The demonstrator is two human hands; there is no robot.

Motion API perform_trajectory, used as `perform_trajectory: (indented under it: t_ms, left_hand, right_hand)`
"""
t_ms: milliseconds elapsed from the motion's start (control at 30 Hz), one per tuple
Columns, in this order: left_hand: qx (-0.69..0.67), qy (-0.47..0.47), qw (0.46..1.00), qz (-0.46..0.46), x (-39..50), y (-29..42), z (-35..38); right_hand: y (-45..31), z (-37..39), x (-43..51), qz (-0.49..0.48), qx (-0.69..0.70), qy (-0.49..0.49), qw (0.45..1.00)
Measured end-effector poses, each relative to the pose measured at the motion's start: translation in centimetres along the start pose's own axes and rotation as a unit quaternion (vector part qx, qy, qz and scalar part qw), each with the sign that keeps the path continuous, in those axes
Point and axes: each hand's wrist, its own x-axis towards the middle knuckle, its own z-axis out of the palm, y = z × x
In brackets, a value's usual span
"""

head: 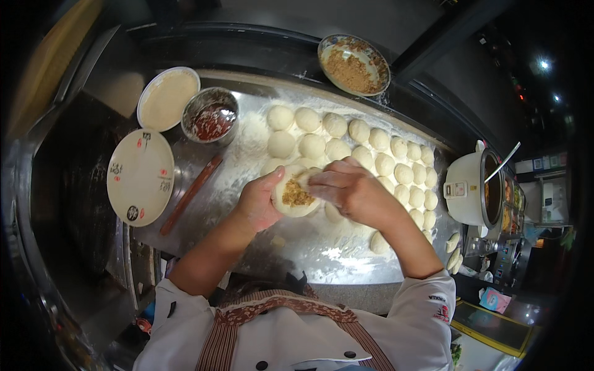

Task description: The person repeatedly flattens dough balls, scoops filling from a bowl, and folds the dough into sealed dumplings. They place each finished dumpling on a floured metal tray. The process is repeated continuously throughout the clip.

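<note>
My left hand holds a flat round of dough from its left side, above the floured metal worktop. A crumbly brown filling lies on the dough. My right hand has its fingers and thumb closed on the dough's upper right edge, which is raised over part of the filling. Behind and to the right, rows of round dough balls sit in flour, some of them hidden by my hands.
A wooden rolling pin, an oval plate, a metal bowl of dark red paste and a bowl of pale powder are at left. A bowl of crumbly filling stands at the back, a rice cooker at right.
</note>
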Motion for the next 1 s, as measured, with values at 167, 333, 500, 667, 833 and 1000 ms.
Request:
perform_trajectory:
  t_ms: [167,333,500,667,833,1000]
  left_hand:
    - [-0.037,0.000,0.999,0.002,-4.7,-0.4,-2.2]
    - [-0.037,-0.022,0.998,0.055,-8.3,-1.5,-3.6]
    - [-0.025,0.000,0.995,0.096,-11.6,-1.6,-5.2]
    - [-0.048,-0.052,0.994,0.084,-14.0,-2.7,-6.5]
    - [0.072,-0.002,0.992,0.108,-15.3,-3.2,-9.1]
    - [0.020,0.079,0.989,0.125,-16.3,-2.6,-11.6]
  right_hand:
    - [-5.0,0.9,0.7,0.038,-0.024,0.039,0.998]
    - [-10.6,4.1,2.3,-0.002,0.013,-0.011,1.000]
    - [-13.6,4.8,2.0,0.152,0.159,0.081,0.972]
    - [-15.5,9.3,3.7,0.223,0.154,0.102,0.957]
    - [-16.2,11.5,3.5,0.256,0.226,0.009,0.940]
    - [-13.7,16.7,-1.7,0.346,0.405,0.135,0.836]
